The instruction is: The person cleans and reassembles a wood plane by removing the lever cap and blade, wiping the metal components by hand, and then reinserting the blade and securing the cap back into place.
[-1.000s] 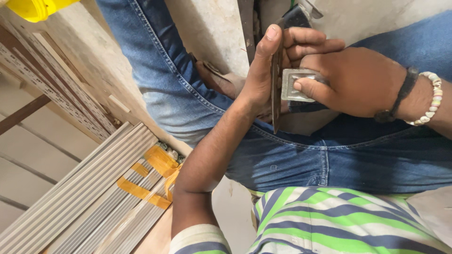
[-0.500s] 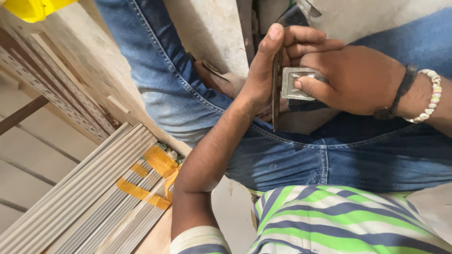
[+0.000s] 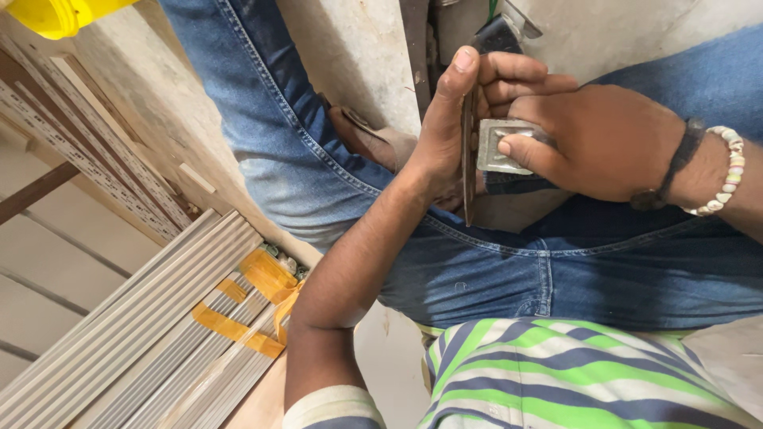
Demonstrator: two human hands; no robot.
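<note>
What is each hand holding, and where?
Left hand grips a thin dark metal strip along its upper length; right hand pinches a small grey metal block by its side.

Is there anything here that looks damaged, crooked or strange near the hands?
Nothing is clearly damaged. The left hand grips a thin dark metal strip on edge, and the right hand presses a small grey metal plate against it. The yellow tape on the bundled pale strips is wrinkled and partly loose.
</note>
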